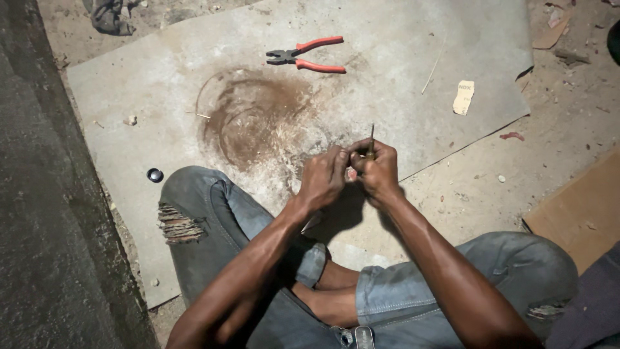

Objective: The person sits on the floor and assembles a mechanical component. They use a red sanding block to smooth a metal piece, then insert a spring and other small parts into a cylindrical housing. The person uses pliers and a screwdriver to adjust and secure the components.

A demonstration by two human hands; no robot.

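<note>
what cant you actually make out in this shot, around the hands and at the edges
- Head view: the small thing pinched between the left hand and right hand is covered by the fingers; only a thin rod pokes out.
- Dark cloth at the top is cut off by the frame edge.
- Small dark round object beside the knee is too small to identify.

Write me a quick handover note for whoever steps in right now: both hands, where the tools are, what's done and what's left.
Left hand: closed, fingertips pinching something small against the right hand; what it is cannot be seen.
Right hand: gripping a thin screwdriver-like tool, its shaft pointing up and away.
Both hands are held together above the grey sheet, in front of the crossed legs.
Red-handled pliers lie untouched on the sheet's far side, beyond a round rusty stain.
Done: not visible.
Left: the small piece is in hand, work in progress.
</note>
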